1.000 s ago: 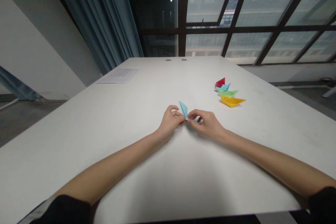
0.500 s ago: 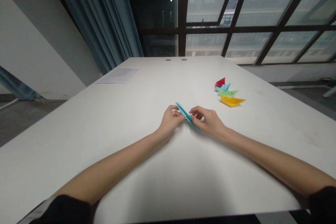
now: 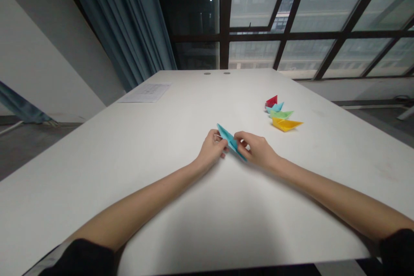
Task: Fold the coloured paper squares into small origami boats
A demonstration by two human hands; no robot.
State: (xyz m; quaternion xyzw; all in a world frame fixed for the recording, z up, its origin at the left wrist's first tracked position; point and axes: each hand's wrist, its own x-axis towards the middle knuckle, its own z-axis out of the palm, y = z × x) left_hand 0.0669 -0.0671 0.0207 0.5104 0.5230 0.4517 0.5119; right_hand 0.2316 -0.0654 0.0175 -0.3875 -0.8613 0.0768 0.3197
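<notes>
Between my two hands, just above the white table, is a blue folded paper [image 3: 228, 137], long and pointed, lying on a slant from upper left to lower right. My left hand [image 3: 211, 145] pinches its left side between thumb and fingers. From the right, my right hand [image 3: 254, 147] grips the paper near its middle, the fingers curled. Parts of the folds are covered by my fingertips. To the right stand folded paper boats: a yellow boat [image 3: 286, 124] nearest, then a green boat [image 3: 282, 114], a light blue boat [image 3: 275, 108] and a red boat [image 3: 271, 101].
A printed sheet of paper [image 3: 145, 93] lies at the far left of the white table [image 3: 194, 207]. Two round grommets [image 3: 207, 73] sit near the far edge. Behind are a blue curtain [image 3: 129, 21] and dark-framed windows.
The blue paper has turned so that more of its broad face shows. My left fingers have shifted on it, and my right hand has moved barely at all.
</notes>
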